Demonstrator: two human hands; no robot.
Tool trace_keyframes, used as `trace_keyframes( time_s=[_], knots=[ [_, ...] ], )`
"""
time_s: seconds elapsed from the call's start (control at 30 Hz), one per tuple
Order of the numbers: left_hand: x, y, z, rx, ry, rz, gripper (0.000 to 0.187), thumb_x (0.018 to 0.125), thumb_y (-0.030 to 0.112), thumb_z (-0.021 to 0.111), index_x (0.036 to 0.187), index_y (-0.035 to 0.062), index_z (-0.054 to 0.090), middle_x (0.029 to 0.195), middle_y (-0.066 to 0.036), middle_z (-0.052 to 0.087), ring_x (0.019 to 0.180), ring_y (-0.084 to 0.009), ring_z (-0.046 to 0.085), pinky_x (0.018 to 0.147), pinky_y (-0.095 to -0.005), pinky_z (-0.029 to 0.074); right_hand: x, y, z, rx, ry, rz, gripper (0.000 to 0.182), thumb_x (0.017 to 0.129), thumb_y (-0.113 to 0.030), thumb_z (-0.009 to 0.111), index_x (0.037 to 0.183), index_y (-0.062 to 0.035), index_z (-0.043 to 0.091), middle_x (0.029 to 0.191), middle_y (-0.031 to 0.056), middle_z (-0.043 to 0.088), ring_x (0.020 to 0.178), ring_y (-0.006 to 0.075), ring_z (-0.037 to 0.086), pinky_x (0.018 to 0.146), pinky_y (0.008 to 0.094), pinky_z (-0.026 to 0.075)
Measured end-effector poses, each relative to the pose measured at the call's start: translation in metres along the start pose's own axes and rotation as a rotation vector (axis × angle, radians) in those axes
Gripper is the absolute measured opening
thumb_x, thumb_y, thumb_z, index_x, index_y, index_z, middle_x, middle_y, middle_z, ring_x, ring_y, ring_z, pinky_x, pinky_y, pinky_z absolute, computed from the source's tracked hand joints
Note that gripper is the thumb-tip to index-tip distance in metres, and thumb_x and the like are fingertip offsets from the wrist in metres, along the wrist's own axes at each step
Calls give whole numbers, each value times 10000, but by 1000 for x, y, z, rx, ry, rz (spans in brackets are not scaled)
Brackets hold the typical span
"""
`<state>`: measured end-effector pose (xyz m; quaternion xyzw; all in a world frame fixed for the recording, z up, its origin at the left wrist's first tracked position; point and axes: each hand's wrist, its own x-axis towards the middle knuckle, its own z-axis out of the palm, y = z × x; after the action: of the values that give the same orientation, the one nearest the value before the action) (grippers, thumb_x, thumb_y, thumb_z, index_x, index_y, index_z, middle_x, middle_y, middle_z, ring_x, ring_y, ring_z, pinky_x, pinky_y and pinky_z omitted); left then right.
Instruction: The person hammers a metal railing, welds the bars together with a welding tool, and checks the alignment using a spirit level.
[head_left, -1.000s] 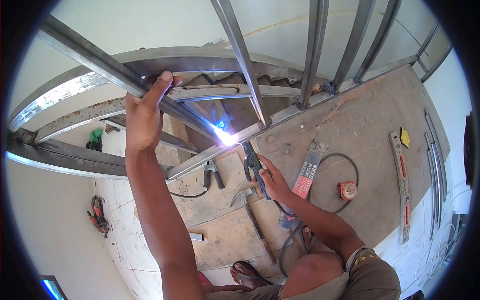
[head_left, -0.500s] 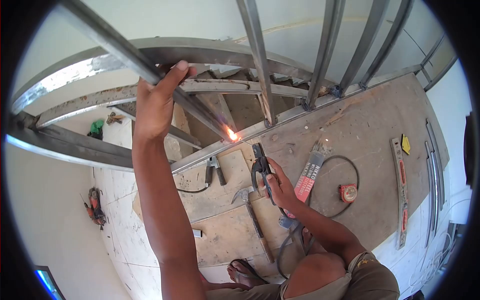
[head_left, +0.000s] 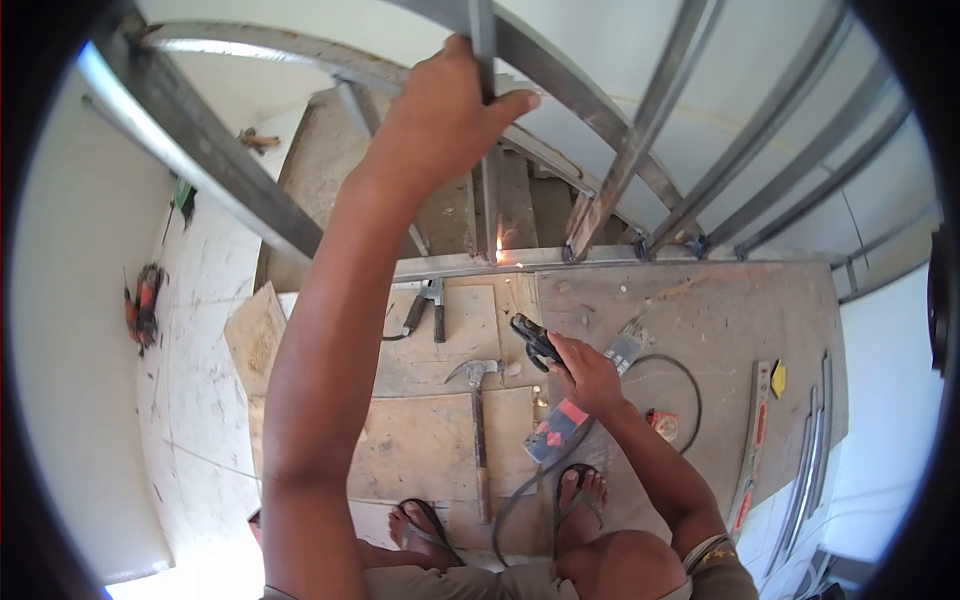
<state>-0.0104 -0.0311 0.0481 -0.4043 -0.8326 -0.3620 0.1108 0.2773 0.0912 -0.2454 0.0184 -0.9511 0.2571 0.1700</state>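
My left hand [head_left: 440, 115] is wrapped round an upright metal bar [head_left: 483, 60] of the railing at top centre. Right of centre, my right hand [head_left: 590, 372] grips a black electrode holder [head_left: 535, 338]. A small orange glow [head_left: 499, 250] shows at the foot of the held bar, where it meets the bottom rail [head_left: 440, 266]. The tip of the holder is a short way below and right of that glow. Beneath my right hand lies an electrode packet [head_left: 565, 418], partly hidden by my hand.
A hammer [head_left: 481, 430] and a clamp [head_left: 428, 305] lie on boards below the rail. To the right are a tape measure [head_left: 663, 425], a spirit level [head_left: 752, 440], metal tubes [head_left: 805, 450] and a black cable [head_left: 690, 372]. A red tool [head_left: 146, 308] sits on the left floor.
The view has shifted and turned. The bar in my left hand now stands more upright. The bright arc has shrunk to a small glow, and the holder is farther from the joint.
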Motion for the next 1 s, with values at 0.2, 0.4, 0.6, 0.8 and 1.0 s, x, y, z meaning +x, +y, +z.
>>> trace_keyframes(
  time_s=[0.2, 0.4, 0.6, 0.8, 1.0],
  knots=[
    [-18, -8, -6, 787, 169, 197, 872, 846, 788, 624, 1102, -39, 724, 1009, -211, 739, 997, -370, 725, 1066, -582, 454, 2, 38, -6, -6, -78, -28, 598, 902, -174, 749, 1448, -58, 535, 1143, 165, 695, 904, 348, 713, 725, 427, 587],
    [-15, -21, -19, 962, 21, 342, 1016, 787, 955, 452, 1169, 69, 770, 1048, -155, 732, 1140, -318, 665, 1161, -534, 361, 12, 80, 2, -163, -105, -186, 632, 894, -367, 766, 1429, -107, 554, 882, 65, 600, 674, 259, 652, 568, 382, 553],
    [-3, -24, -23, 993, -172, 292, 1010, 731, 940, 503, 1118, 45, 769, 1028, -161, 722, 1073, -325, 660, 1122, -488, 413, 34, 93, 10, -204, -65, -211, 572, 882, -428, 767, 1329, -113, 600, 875, 58, 595, 689, 255, 655, 584, 379, 562],
    [-5, -31, -22, 963, -103, 388, 893, 770, 847, 522, 1110, 56, 759, 1079, -188, 715, 1177, -366, 617, 1123, -519, 402, 46, 96, 12, -151, -4, -270, 530, 893, -425, 755, 1294, -116, 596, 872, 56, 599, 722, 240, 673, 590, 377, 561],
    [-7, -23, -20, 981, -100, 409, 832, 765, 798, 572, 1113, 66, 763, 1157, -181, 703, 1237, -382, 581, 1114, -527, 387, 43, 102, 17, -148, 12, -291, 542, 894, -421, 756, 1310, -117, 587, 886, 56, 607, 739, 239, 681, 591, 377, 561]
  ],
)
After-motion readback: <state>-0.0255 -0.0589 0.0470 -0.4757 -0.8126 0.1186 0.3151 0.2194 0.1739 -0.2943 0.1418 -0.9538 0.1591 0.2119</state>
